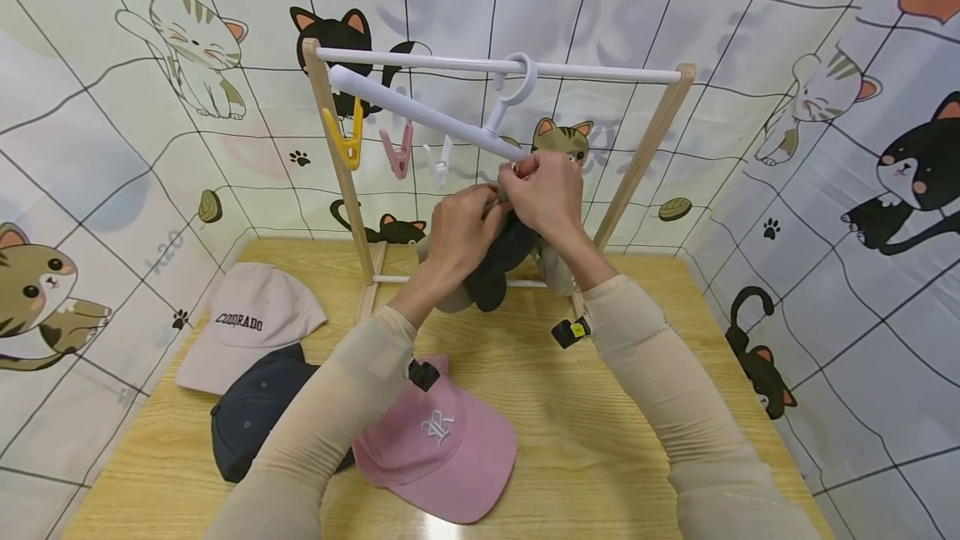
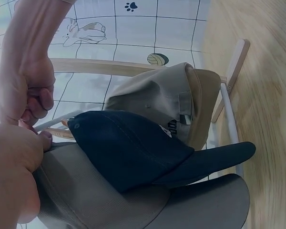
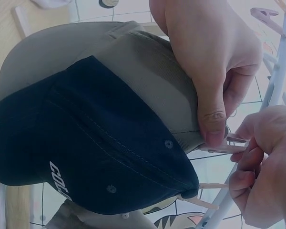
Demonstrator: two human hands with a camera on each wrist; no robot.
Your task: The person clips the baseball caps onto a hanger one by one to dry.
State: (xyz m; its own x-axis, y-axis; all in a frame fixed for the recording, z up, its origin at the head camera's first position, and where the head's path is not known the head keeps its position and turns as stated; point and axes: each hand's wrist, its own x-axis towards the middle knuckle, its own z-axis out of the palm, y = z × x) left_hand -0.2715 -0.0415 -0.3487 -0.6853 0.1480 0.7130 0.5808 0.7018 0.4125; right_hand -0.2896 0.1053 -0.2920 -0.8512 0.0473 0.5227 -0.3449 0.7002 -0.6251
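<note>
My left hand [image 1: 461, 227] pinches the edge of a grey cap [image 2: 86, 176], its thumb flat on the fabric in the right wrist view. Against that edge, my right hand [image 1: 551, 194] has its fingers curled at a pale clip [image 3: 224, 148], which they partly hide. The clip is below the sloping white hanger [image 1: 427, 113]. Beside the grey cap hangs a navy cap [image 3: 100, 138] with white lettering, gripped near its edge by another clip [image 3: 205, 204]. A beige cap [image 2: 152, 90] hangs beyond it.
A white-barred wooden rack [image 1: 648, 157] carries the hanger. Yellow [image 1: 347, 136], pink [image 1: 398, 150] and white [image 1: 439, 163] clips dangle from its left side. On the table [image 1: 600, 440] lie a pale cap [image 1: 255, 315], a dark cap [image 1: 258, 407] and a pink cap [image 1: 442, 448].
</note>
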